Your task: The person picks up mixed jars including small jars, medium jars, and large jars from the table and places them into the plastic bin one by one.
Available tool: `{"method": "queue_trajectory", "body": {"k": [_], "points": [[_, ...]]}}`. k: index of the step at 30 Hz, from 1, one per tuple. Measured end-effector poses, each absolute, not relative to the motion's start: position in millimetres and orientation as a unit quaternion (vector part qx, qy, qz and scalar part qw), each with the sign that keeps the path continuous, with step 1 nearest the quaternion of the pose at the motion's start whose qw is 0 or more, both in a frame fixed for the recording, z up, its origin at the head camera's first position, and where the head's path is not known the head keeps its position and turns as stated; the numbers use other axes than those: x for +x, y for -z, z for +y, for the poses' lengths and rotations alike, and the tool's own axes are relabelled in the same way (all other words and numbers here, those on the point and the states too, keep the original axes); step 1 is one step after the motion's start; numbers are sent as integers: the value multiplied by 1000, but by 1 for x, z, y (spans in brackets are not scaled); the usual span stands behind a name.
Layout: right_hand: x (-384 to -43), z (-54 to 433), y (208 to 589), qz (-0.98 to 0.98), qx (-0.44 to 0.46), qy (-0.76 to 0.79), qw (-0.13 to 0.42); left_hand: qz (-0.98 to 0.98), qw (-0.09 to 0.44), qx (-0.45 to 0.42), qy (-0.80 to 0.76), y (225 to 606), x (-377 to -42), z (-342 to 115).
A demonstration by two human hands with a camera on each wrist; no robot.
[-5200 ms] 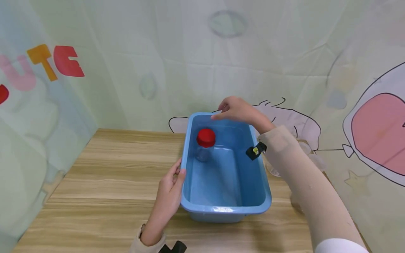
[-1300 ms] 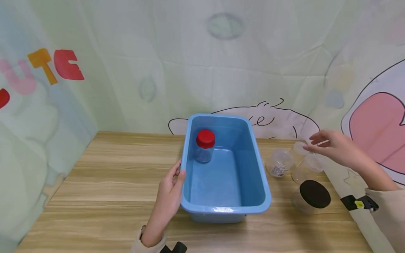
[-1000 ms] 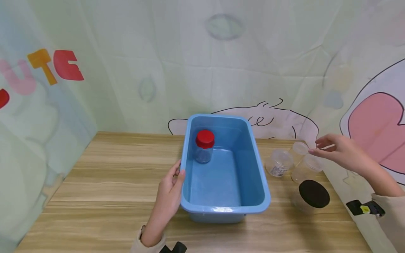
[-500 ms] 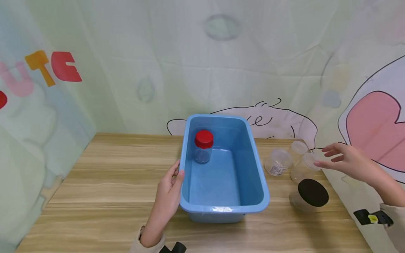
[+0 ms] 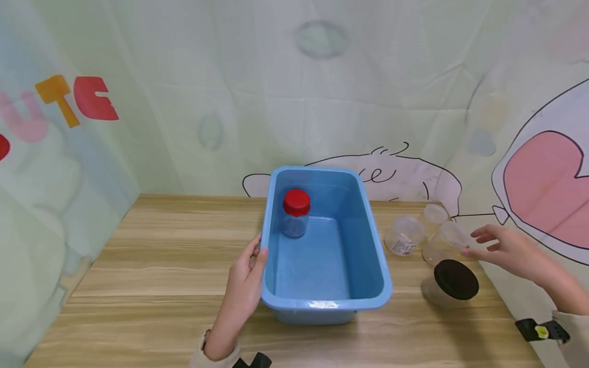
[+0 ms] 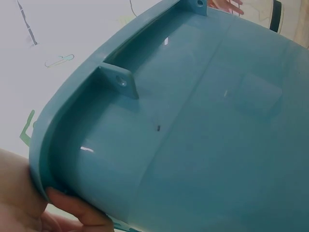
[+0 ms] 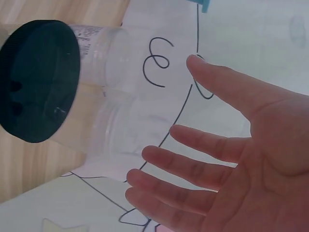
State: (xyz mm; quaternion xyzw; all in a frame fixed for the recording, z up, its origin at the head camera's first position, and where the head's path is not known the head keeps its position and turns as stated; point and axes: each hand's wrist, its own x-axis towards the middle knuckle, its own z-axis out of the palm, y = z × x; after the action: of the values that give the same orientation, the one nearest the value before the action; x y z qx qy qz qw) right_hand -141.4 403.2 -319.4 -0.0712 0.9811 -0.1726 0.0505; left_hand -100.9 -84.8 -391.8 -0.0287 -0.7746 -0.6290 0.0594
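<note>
My left hand [image 5: 245, 280] grips the left rim of a blue plastic tub [image 5: 324, 305], thumb on top and fingers under the edge; the left wrist view shows the fingers [image 6: 79, 210] curled at the tub's outer wall. Inside the tub, a clear jar with a red lid [image 5: 296, 202] stands upright toward the far left. My right hand [image 5: 511, 253] hovers at the right, holding nothing, its fingers spread and relaxed. Just left of it are a clear jar with a clear lid [image 5: 444, 245] and a clear jar with a black lid [image 5: 456, 280].
Two more clear jars stand between the tub and the right hand: one with a printed label [image 5: 403, 248] and a narrower one [image 5: 434, 214] behind. The wooden table [image 5: 175, 255] meets a printed cloth backdrop [image 5: 221, 76] at the back and sides.
My right hand has gone from above the tub's far end to the jars at the right, then drifted slightly nearer and lower. The left hand keeps its grip on the rim.
</note>
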Motion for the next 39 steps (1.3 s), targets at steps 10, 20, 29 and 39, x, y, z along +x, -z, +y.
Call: {"method": "queue_trajectory", "body": {"k": [10, 20, 29, 39], "points": [[-135, 411, 341, 980, -69, 172, 64, -774, 64, -33, 629, 392, -101, -84], [-131, 410, 360, 975, -71, 188, 91, -776, 62, -30, 627, 391, -100, -84], [-129, 407, 372, 971, -70, 197, 120, -776, 66, -31, 627, 392, -101, -85], [-128, 402, 384, 969, -87, 202, 111, -775, 61, -27, 629, 390, -99, -84]]}}
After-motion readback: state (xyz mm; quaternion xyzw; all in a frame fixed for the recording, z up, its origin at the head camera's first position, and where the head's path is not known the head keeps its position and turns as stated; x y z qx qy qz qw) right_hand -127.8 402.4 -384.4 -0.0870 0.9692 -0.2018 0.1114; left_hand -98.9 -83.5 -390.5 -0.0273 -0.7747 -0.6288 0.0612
